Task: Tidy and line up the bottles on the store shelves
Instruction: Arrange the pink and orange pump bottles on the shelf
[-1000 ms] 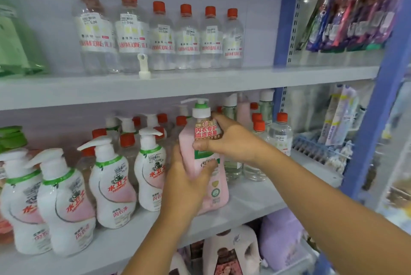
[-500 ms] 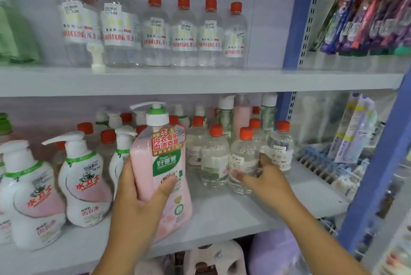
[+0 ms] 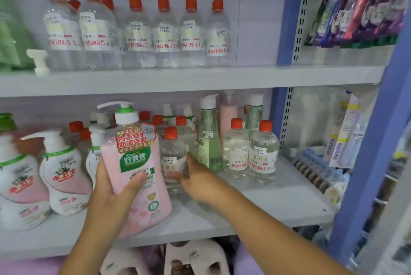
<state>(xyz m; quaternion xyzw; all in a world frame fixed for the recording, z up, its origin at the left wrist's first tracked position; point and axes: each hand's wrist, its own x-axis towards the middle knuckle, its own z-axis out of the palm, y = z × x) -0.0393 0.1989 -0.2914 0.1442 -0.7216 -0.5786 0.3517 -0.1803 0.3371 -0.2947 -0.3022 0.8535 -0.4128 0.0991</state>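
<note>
My left hand grips a pink pump bottle with a green label, held just in front of the middle shelf. My right hand reaches onto that shelf and holds a small clear bottle with a red cap, fingers wrapped round its right side. Two more clear red-capped bottles stand to the right, apart from the hand. White and pink pump bottles stand in a row on the left.
The upper shelf carries a row of clear red-capped bottles and a loose white pump head. Tall green and pink bottles stand behind. A blue upright borders the shelf on the right, with hanging packets beyond.
My right hand let go of the pink bottle, moved right onto the shelf, then came back left and took hold of a clear red-capped bottle. My left hand drew the pink bottle left and forward.
</note>
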